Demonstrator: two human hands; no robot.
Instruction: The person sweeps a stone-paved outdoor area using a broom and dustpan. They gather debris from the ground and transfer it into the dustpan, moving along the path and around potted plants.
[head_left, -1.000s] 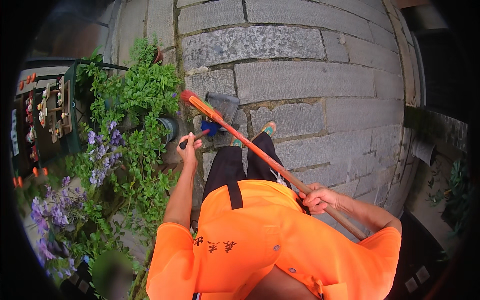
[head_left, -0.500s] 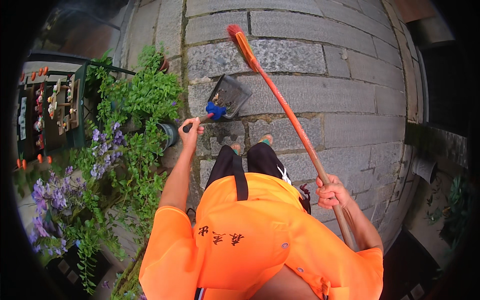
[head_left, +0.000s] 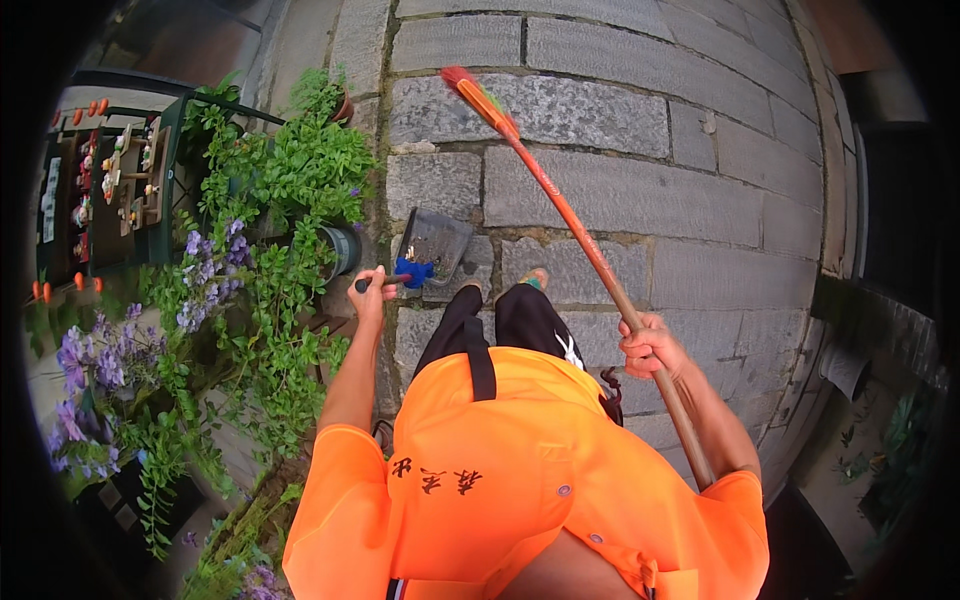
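Observation:
My left hand (head_left: 373,294) is closed around the handle of a dustpan (head_left: 449,237), a dark see-through pan with blue material wrapped where the handle meets it. Small bits of litter lie inside the pan, which is low over the stone paving in front of my left foot. My right hand (head_left: 648,345) grips the wooden shaft of a long broom (head_left: 578,226). The broom slants away to the upper left, and its orange head with red bristles is beyond the dustpan, apart from it. The shaft's near end runs down along my right forearm.
Leafy potted plants (head_left: 300,175) and purple flowers (head_left: 105,370) crowd the left side. A grey bucket-like pot (head_left: 345,250) stands close to my left hand. Farther left is a dark display rack (head_left: 125,190) with small figures. Grey stone slabs (head_left: 600,190) pave the ground; another pot (head_left: 846,370) is at right.
The dustpan and my left hand have come nearer and slightly left in view. The broom head has shifted a little left and nearer. My feet have moved forward over the paving.

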